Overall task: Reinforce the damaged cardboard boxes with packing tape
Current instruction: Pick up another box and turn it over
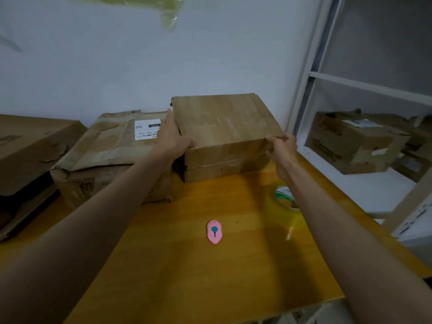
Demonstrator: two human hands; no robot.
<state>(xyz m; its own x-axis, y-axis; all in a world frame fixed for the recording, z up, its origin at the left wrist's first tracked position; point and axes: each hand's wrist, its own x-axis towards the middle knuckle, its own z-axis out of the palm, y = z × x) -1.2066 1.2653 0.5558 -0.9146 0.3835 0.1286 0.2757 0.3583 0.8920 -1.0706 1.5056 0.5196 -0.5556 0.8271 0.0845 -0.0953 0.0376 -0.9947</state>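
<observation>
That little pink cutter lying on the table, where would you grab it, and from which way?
Pinch the pink cutter across its two long sides, around the middle, coming straight down from above. It lies flat on the yellow table with free tabletop all round it, its long axis pointing roughly away from the person, so a top-down grip looks easiest. Whether a blade is out cannot be seen.

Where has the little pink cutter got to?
The pink cutter lies on the wooden table, between the person's forearms, left of the tape roll.
</observation>
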